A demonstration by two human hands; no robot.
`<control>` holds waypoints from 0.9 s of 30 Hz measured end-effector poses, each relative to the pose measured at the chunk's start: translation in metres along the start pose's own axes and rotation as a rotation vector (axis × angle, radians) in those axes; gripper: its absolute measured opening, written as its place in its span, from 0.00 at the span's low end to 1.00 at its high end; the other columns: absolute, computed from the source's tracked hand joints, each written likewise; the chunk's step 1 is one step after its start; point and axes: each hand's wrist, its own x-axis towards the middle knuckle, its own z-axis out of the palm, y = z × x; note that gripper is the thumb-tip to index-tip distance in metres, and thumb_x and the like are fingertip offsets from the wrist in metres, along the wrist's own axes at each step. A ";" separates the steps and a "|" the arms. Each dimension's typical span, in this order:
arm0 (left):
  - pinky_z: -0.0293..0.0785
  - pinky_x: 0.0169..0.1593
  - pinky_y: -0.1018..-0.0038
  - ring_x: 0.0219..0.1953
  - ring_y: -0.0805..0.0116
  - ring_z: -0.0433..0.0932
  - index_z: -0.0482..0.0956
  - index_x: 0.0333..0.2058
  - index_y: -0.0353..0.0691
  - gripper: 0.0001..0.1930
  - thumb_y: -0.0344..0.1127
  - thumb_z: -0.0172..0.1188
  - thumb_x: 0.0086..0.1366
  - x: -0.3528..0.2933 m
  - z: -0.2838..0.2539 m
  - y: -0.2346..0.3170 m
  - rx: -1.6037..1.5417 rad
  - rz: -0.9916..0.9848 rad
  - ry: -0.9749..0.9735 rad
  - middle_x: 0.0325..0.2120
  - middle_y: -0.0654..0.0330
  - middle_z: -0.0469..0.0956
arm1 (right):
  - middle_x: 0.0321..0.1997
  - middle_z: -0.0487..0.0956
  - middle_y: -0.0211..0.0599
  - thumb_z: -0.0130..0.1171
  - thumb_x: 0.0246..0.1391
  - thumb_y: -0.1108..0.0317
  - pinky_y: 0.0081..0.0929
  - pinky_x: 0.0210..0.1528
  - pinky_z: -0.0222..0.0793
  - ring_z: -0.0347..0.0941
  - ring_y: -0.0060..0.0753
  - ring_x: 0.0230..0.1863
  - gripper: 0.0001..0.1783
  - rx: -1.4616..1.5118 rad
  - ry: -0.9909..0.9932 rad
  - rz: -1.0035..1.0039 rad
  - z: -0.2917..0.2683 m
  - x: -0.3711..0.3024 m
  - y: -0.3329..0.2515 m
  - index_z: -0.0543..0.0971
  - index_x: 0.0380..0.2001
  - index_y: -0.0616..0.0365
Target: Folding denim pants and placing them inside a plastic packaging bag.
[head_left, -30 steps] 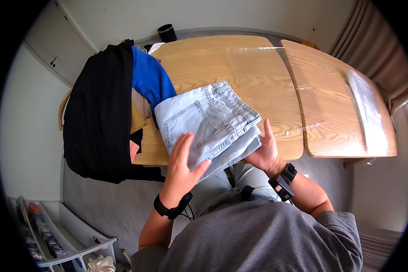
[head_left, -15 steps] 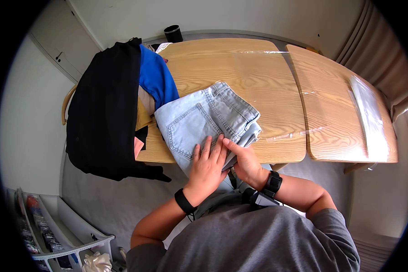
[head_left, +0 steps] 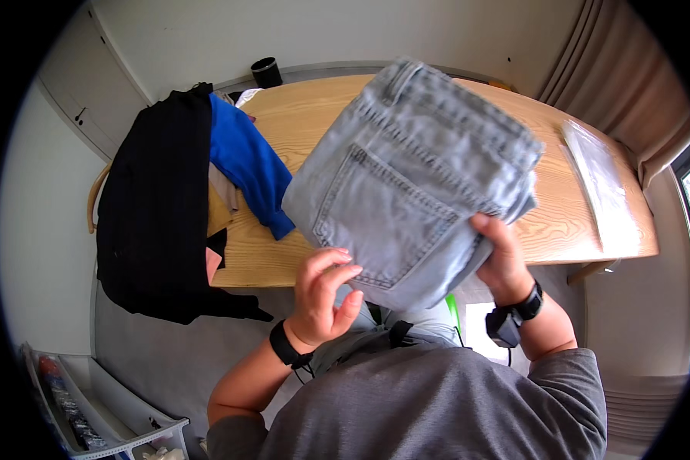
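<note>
A folded pair of light-blue jeans (head_left: 406,192) is lifted off the table, tilted up, with a back pocket facing me and the waistband at the far right. My right hand (head_left: 504,261) grips its near right edge, thumb on top and fingers hidden beneath. At the lower left edge is my left hand (head_left: 322,295), its fingers bent and thumb apart. Its fingertips overlap the denim, though whether they touch it I cannot tell. Left of the jeans, a black garment (head_left: 153,207) and a blue garment (head_left: 249,165) lie in a pile.
Beneath the jeans stretches a wooden table (head_left: 299,107). Clear plastic bags (head_left: 602,184) lie at its right end. A black bin (head_left: 266,73) stands behind it. At the lower left is a grey divided rack (head_left: 119,406) with packets in it.
The jeans have come up off the table, toward me and to the right, in my right hand. My left hand has gone from lying flat on them to their lower left edge.
</note>
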 end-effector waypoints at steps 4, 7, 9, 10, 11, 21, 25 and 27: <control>0.67 0.45 0.68 0.39 0.58 0.70 0.73 0.36 0.35 0.08 0.25 0.53 0.57 0.038 0.023 -0.004 -0.055 -0.100 -0.037 0.38 0.51 0.69 | 0.55 0.71 0.46 0.56 0.49 0.60 0.38 0.59 0.63 0.68 0.42 0.55 0.33 -0.183 0.276 -0.218 -0.073 -0.060 -0.077 0.63 0.57 0.63; 0.68 0.48 0.66 0.46 0.56 0.71 0.73 0.38 0.37 0.10 0.27 0.56 0.56 0.064 0.059 -0.010 -0.060 -0.116 -0.259 0.43 0.52 0.70 | 0.52 0.73 0.43 0.52 0.50 0.62 0.37 0.57 0.64 0.69 0.42 0.52 0.28 -0.140 0.462 -0.443 -0.122 -0.117 -0.111 0.67 0.54 0.63; 0.69 0.52 0.64 0.54 0.55 0.68 0.74 0.43 0.41 0.13 0.32 0.58 0.58 0.071 0.087 -0.013 -0.018 -0.218 -0.541 0.49 0.51 0.69 | 0.52 0.73 0.42 0.52 0.50 0.61 0.37 0.57 0.63 0.68 0.41 0.53 0.27 -0.186 0.504 -0.515 -0.143 -0.151 -0.127 0.68 0.54 0.62; 0.69 0.52 0.64 0.54 0.55 0.68 0.74 0.43 0.41 0.13 0.32 0.58 0.58 0.071 0.101 -0.015 -0.029 -0.213 -0.544 0.49 0.51 0.69 | 0.53 0.73 0.41 0.52 0.51 0.61 0.37 0.57 0.63 0.68 0.40 0.54 0.27 -0.200 0.647 -0.584 -0.151 -0.164 -0.132 0.68 0.53 0.61; 0.68 0.53 0.63 0.56 0.54 0.65 0.73 0.46 0.42 0.15 0.35 0.57 0.59 0.069 0.112 -0.016 0.046 -0.178 -0.632 0.51 0.50 0.68 | 0.53 0.72 0.41 0.52 0.51 0.60 0.37 0.57 0.62 0.67 0.40 0.54 0.26 -0.208 0.782 -0.651 -0.155 -0.175 -0.136 0.69 0.53 0.60; 0.49 0.64 0.53 0.66 0.44 0.48 0.62 0.59 0.41 0.32 0.56 0.50 0.62 0.053 0.169 -0.043 0.361 -0.201 -0.943 0.63 0.37 0.49 | 0.58 0.68 0.39 0.51 0.51 0.52 0.36 0.59 0.58 0.63 0.40 0.57 0.33 -0.146 0.897 -0.680 -0.157 -0.180 -0.123 0.64 0.58 0.57; 0.50 0.65 0.58 0.66 0.48 0.48 0.59 0.59 0.32 0.35 0.55 0.47 0.64 0.055 0.163 -0.045 0.450 -0.274 -0.930 0.63 0.40 0.51 | 0.57 0.69 0.40 0.51 0.49 0.53 0.36 0.58 0.59 0.64 0.41 0.56 0.33 -0.106 0.817 -0.587 -0.154 -0.160 -0.109 0.64 0.57 0.57; 0.52 0.64 0.60 0.65 0.49 0.52 0.60 0.58 0.31 0.31 0.50 0.48 0.65 0.051 0.161 -0.057 0.436 -0.279 -0.877 0.62 0.42 0.54 | 0.54 0.71 0.37 0.53 0.48 0.47 0.38 0.56 0.62 0.67 0.40 0.53 0.34 -0.157 0.780 -0.519 -0.153 -0.153 -0.101 0.66 0.56 0.54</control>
